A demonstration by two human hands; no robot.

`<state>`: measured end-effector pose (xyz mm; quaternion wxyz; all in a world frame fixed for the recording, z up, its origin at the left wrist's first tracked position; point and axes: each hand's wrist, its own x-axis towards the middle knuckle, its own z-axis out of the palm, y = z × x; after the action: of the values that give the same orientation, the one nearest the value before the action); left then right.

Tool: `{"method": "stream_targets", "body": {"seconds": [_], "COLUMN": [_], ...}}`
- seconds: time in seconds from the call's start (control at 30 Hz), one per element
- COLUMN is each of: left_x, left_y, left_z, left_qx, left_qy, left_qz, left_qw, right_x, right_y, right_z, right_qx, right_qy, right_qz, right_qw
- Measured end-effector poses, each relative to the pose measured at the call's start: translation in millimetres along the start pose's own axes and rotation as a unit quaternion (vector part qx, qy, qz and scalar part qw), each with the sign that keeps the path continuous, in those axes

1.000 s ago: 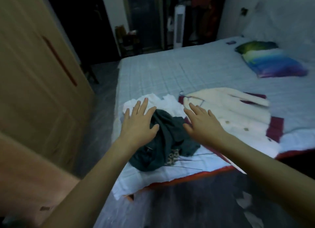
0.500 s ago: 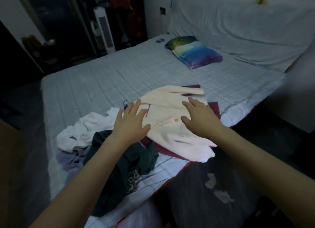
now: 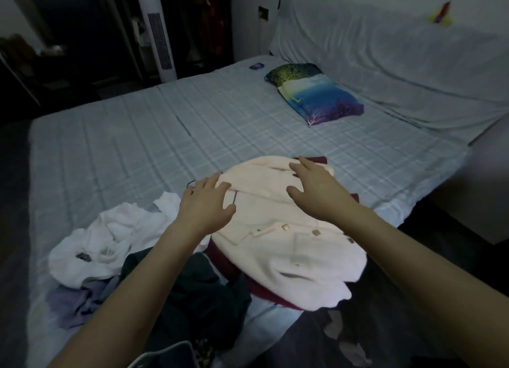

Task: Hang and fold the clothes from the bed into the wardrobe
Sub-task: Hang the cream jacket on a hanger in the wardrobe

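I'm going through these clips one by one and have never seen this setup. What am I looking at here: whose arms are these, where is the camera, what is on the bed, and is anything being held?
There is no machine here. The camera sits on a person's head and looks forward and down, so the two bare arms are the wearer's own. The left hand and right hand are spread open over a cream jacket on the bed; neither grips anything. Whether they touch the cloth cannot be told. Under the jacket lies a dark red garment. Nearer the left arm sit a crumpled white garment and a dark green garment. Farther up the bed is a blue patterned pillow.
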<state>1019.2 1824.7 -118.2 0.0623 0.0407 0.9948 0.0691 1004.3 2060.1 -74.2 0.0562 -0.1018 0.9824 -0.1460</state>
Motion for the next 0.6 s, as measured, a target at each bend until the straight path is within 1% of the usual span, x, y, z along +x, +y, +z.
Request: {"method": "stream_targets", "body": {"seconds": [0.13, 0.3, 0.6], "left_x": [22.2, 43.9, 91.7], "left_y": [-16.2, -38.3, -49.0], "left_z": [11.6, 30.7, 74.2], "left_qx": [0.001, -0.007, -0.027], "left_qy": [-0.01, -0.029, -0.073], "left_qz": [-0.007, -0.037, -0.131], "left_qw": [1.0, 0.999, 0.988], "right_x": [34.5, 75.4, 164.2], "right_y": [-0.5, -5.7, 16.9], "right_z": [8.5, 28.5, 66.5], "right_qx": [-0.013, -0.011, -0.041], "right_qy": [-0.018, -0.051, -0.13], "right_qz": [-0.004, -0.034, -0.1], "right_qw": [1.0, 0.998, 0.986]}}
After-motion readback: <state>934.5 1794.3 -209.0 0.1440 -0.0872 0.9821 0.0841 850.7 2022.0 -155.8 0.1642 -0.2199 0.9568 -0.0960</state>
